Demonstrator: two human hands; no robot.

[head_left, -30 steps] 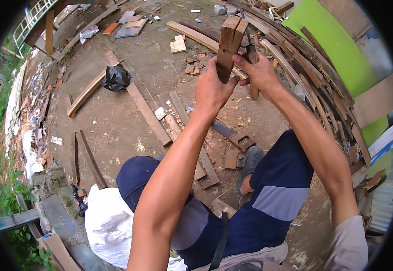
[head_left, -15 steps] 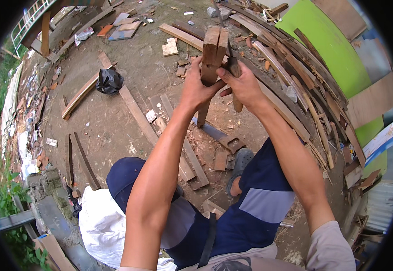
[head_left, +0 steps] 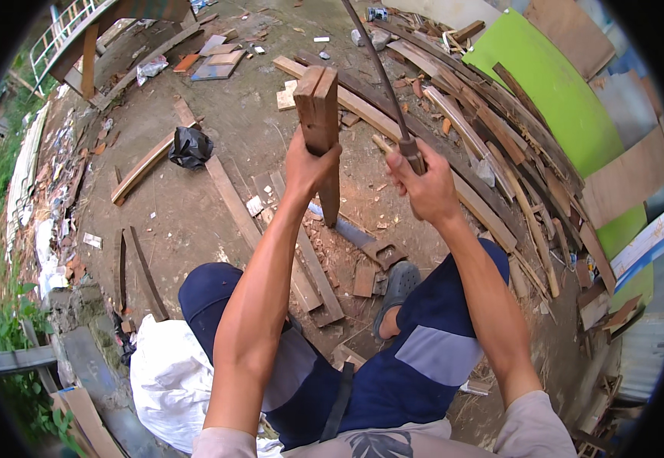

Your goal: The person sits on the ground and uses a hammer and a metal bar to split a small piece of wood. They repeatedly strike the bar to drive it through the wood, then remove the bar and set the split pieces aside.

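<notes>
My left hand (head_left: 310, 166) is wrapped round a brown wooden piece (head_left: 316, 103), held upright in front of me. A slit runs down from its top end, and its lower part narrows. To the right, my right hand (head_left: 429, 185) grips the brown handle of a long tool (head_left: 380, 65) with a thin, dark blade. The blade points up and away, clear of the wood; it looks like a large knife or machete seen on edge. On the ground below the wooden piece lies a handsaw (head_left: 370, 244).
Long boards (head_left: 232, 195) and a black plastic bag (head_left: 190, 146) lie on the dirt ahead to the left. A pile of wood strips (head_left: 492, 130) runs along the right, beside a green panel (head_left: 553, 99). A white sack (head_left: 168, 374) is by my left knee.
My hands have come apart. The left has moved left with the wooden piece, while the right has moved to the right and slightly down with the tool, away from the wood.
</notes>
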